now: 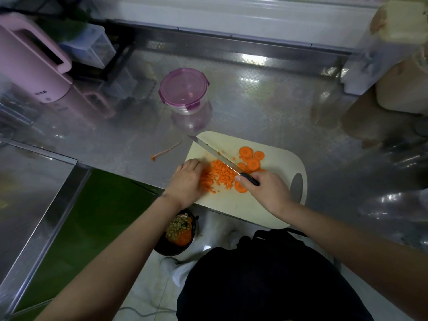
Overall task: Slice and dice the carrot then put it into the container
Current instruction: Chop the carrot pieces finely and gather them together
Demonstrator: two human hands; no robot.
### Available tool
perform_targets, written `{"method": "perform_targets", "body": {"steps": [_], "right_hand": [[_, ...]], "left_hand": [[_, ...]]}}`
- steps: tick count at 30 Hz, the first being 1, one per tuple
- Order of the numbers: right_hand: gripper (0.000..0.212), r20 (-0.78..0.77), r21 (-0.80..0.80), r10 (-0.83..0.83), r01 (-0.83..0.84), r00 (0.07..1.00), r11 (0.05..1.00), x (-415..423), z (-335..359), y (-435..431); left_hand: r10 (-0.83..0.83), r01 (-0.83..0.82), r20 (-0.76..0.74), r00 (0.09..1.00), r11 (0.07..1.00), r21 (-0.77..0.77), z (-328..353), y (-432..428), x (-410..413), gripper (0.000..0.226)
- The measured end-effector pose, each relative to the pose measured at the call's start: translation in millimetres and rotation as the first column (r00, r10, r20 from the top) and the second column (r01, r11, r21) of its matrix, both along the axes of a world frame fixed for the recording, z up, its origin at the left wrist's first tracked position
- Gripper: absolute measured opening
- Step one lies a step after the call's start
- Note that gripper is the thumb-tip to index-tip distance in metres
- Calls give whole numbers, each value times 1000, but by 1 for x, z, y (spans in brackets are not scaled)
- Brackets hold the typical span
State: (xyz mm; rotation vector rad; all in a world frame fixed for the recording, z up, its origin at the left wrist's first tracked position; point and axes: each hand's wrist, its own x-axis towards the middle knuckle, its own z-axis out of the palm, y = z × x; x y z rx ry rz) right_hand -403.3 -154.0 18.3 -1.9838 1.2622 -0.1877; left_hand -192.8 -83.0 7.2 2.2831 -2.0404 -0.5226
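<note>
A cream cutting board point(273, 205) lies at the counter's front edge. On it sits a heap of diced carrot point(218, 176), with several round carrot slices point(251, 158) to its right. My right hand point(266, 188) grips the black handle of a knife point(215, 154) whose blade slants up-left over the dice. My left hand point(187, 179) rests with curled fingers against the left side of the heap. A round glass container with a closed purple lid point(184, 89) stands behind the board.
A carrot peel strip point(165, 152) lies on the steel counter left of the board. A pink kettle point(30, 61) stands at the back left, a jar with a cream lid point(393, 42) at the back right. A bin with scraps point(178, 232) sits on the floor.
</note>
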Motion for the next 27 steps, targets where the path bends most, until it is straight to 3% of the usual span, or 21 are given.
{"method": "perform_targets", "body": {"steps": [2, 5, 11, 17, 21, 27], "right_hand": [[52, 3, 8, -4, 4, 1000, 1000, 0, -1, 0], [52, 28, 25, -18, 17, 999, 1000, -1, -2, -1], [53, 25, 19, -19, 19, 1000, 1000, 2, -3, 1], [55, 56, 61, -17, 13, 998, 998, 7, -7, 6], [61, 82, 72, -28, 22, 996, 997, 12, -8, 8], [61, 90, 63, -61, 56, 994, 996, 12, -9, 6]], "left_hand": [[5, -1, -71, 997, 998, 56, -2, 4, 1, 77], [-59, 64, -39, 998, 987, 151, -9, 10, 0, 90], [-4, 3, -72, 997, 1000, -16, -23, 12, -10, 70], [153, -167, -118, 981, 979, -115, -32, 13, -22, 49], [183, -199, -118, 976, 970, -141, -29, 11, -28, 52], [79, -82, -28, 997, 989, -122, -32, 3, -24, 56]]}}
